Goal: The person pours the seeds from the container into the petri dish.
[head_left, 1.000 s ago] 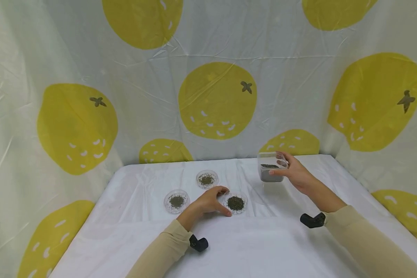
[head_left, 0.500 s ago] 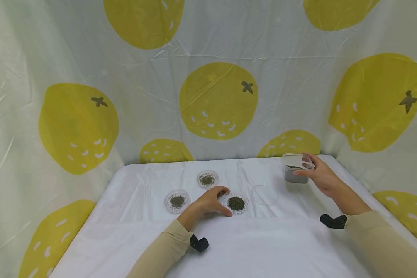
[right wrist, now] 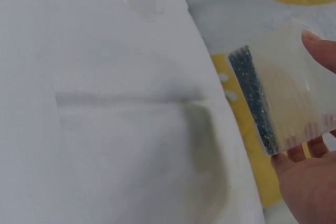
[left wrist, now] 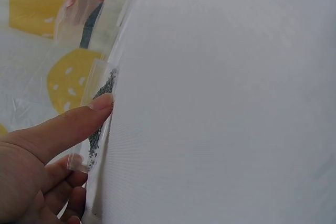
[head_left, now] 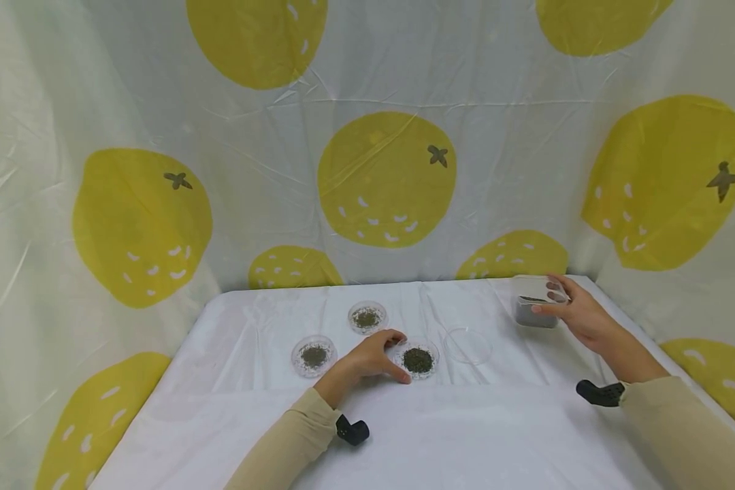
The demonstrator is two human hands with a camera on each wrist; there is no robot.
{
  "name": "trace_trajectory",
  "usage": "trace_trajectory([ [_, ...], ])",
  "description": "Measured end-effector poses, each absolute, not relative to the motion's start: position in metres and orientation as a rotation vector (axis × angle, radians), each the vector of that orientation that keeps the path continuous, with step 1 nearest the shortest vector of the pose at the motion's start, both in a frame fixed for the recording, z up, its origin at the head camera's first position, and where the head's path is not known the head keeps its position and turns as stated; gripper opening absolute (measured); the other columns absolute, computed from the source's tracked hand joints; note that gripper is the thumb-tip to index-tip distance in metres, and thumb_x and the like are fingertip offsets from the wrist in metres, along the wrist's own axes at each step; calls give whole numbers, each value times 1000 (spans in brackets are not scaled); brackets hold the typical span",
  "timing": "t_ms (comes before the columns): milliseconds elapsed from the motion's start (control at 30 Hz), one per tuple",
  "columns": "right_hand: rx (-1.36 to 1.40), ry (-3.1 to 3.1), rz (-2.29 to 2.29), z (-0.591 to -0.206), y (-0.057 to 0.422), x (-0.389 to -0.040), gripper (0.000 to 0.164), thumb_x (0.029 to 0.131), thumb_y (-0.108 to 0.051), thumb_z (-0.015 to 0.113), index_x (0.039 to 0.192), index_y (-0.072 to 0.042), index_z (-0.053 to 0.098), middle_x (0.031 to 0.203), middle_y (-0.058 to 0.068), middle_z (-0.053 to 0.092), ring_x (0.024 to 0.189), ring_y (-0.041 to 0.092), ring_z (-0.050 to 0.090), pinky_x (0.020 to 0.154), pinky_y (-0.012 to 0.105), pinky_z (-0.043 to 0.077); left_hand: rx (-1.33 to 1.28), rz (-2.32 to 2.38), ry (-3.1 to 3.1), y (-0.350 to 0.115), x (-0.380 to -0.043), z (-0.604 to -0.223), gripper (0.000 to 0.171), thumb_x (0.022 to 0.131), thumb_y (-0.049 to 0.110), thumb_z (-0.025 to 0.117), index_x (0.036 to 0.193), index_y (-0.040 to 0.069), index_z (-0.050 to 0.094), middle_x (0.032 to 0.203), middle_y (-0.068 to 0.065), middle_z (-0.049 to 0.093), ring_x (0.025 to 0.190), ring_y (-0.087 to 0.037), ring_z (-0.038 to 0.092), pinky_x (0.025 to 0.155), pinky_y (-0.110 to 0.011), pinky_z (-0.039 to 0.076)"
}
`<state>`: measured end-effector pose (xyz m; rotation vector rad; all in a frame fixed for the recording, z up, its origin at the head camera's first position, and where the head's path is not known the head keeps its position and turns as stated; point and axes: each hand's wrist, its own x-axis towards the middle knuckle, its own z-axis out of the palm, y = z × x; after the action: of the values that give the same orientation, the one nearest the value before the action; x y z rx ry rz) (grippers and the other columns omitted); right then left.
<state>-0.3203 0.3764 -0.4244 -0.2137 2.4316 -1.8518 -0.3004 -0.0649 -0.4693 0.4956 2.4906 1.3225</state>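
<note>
My left hand (head_left: 370,357) holds a clear petri dish (head_left: 433,357) by its side, thumb and fingers on the rim. Dark green-black granules are heaped in that dish, which stands on the white table; the left wrist view shows the thumb across the dish wall (left wrist: 92,85). At the far right, my right hand (head_left: 584,320) grips a clear plastic tub (head_left: 535,314) partly filled with dark granules. The right wrist view shows the tub (right wrist: 289,87) held off the cloth, a gap under its base.
Two more petri dishes with dark granules, one at the left (head_left: 314,356) and one behind (head_left: 367,317), stand on the table (head_left: 453,435). A clear round dish or lid (head_left: 468,346) lies between the hands. Lemon-print curtain (head_left: 386,180) bounds the back and sides.
My right hand has carried the tub to the right and slightly lower, revealing the clear round dish or lid that was hard to see behind it. The left hand has stayed at its dish.
</note>
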Motion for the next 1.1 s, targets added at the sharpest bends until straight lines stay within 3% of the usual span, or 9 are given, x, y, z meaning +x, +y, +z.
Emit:
trace_trajectory([
  [133, -198, 2424, -1836, -428, 382, -321, 103, 100, -11, 71, 164, -4, -9, 167, 29, -6, 151, 49, 2, 118, 65, 8, 503, 1310, 2499, -65, -302, -470, 84, 65, 21, 102, 139, 18, 63, 137, 2, 59, 133, -24, 50, 113, -42, 38],
  [300, -187, 2376, -1852, -439, 391, -323, 103, 100, -11, 71, 163, -2, -9, 166, 30, -7, 152, 50, -1, 119, 61, 7, 516, 1298, 2507, -64, -302, -470, 84, 66, 22, 102, 139, 18, 62, 137, 2, 59, 133, -23, 50, 113, -41, 38],
  [400, -222, 2344, -1840, -449, 400, -323, 97, 100, -10, 69, 164, -2, -4, 165, 30, -6, 151, 50, 1, 119, 43, 26, 518, 1296, 2509, -64, -303, -469, 83, 66, 21, 101, 139, 17, 62, 137, 2, 60, 133, -23, 50, 113, -41, 38],
  [467, -258, 2315, -1830, -456, 407, -323, 91, 101, -7, 67, 163, -5, 0, 164, 29, -6, 150, 52, 1, 108, 27, 37, 516, 1296, 2507, -65, -303, -469, 83, 66, 20, 101, 139, 17, 62, 136, 2, 60, 133, -23, 50, 113, -41, 38],
  [533, -287, 2288, -1820, -461, 412, -323, 85, 101, -6, 66, 162, -12, 7, 163, 27, -7, 149, 52, 0, 95, 16, 40, 515, 1296, 2506, -65, -303, -469, 82, 66, 19, 101, 139, 16, 62, 136, 2, 60, 133, -23, 51, 113, -41, 38],
  [767, -304, 2250, -1807, -464, 417, -324, 81, 99, -7, 69, 157, -29, 16, 163, 25, -10, 150, 52, -6, 108, 27, 33, 510, 1294, 2513, -66, -304, -471, 83, 66, 20, 101, 139, 18, 63, 136, 2, 60, 132, -23, 51, 112, -41, 38],
  [867, -293, 2242, -1822, -464, 416, -324, 81, 98, -5, 69, 154, -32, 17, 163, 25, -9, 150, 52, -6, 99, 19, 37, 514, 1298, 2509, -66, -305, -471, 83, 66, 20, 101, 139, 18, 63, 136, 2, 60, 132, -23, 51, 112, -41, 38],
  [1000, -311, 2230, -1840, -464, 416, -324, 86, 98, -2, 69, 156, -28, 11, 162, 29, -8, 148, 55, -3, 88, 12, 40, 519, 1294, 2510, -66, -304, -470, 83, 65, 21, 101, 138, 18, 63, 136, 2, 60, 132, -23, 51, 112, -41, 38],
  [1100, -316, 2226, -1820, -463, 416, -324, 98, 98, -2, 68, 162, -20, -5, 163, 32, -9, 147, 55, -2, 86, 12, 40, 523, 1299, 2504, -66, -304, -470, 83, 65, 20, 101, 138, 17, 63, 135, 2, 60, 132, -23, 51, 112, -41, 38],
])
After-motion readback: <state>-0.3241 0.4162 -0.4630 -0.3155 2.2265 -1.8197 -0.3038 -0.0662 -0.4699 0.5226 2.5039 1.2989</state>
